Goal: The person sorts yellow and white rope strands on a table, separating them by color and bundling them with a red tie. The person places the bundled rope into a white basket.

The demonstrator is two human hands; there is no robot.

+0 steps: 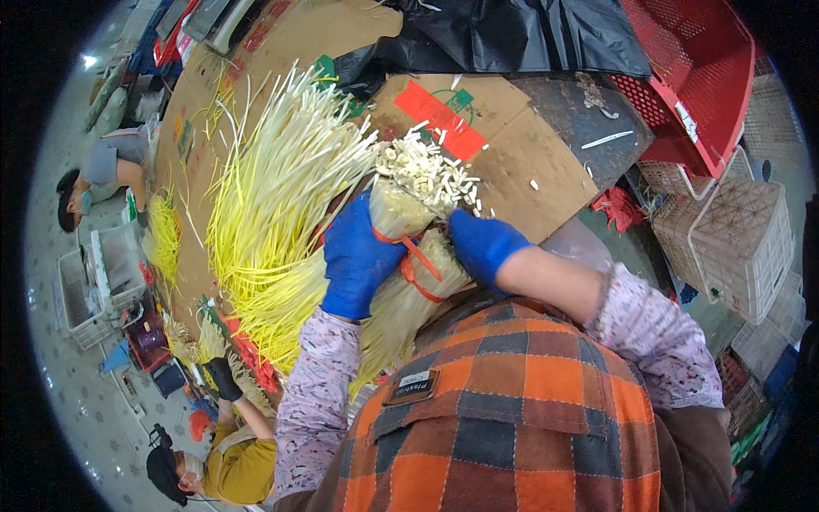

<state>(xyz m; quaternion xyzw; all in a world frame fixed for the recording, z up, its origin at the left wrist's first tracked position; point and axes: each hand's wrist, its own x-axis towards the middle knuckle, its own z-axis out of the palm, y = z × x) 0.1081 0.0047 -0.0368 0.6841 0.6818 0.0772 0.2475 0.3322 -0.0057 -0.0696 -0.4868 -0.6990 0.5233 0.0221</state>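
My left hand point(358, 256), in a blue glove, grips a bundle of pale stalks point(398, 208) tied round with red ribbon. In my right hand point(486, 246), also blue-gloved, is a knife point(422, 202); its blade lies against the white cut end of that bundle, and its handle is hidden in my fist. Short white stalk pieces point(435, 173) are heaped just beyond the blade. To the left spreads a large loose pile of yellow and white stalks point(281, 192), probably chives. Another tied bundle point(409, 301) lies close to my body, with red ribbon point(422, 281) on it.
Flattened cardboard point(531, 173) covers the table, with black plastic sheeting point(512, 38) at the far side. A red crate point(704, 83) and white baskets point(736, 243) stand at right. One co-worker point(237, 467) is at lower left, another person point(115, 166) farther off, near white bins point(115, 269).
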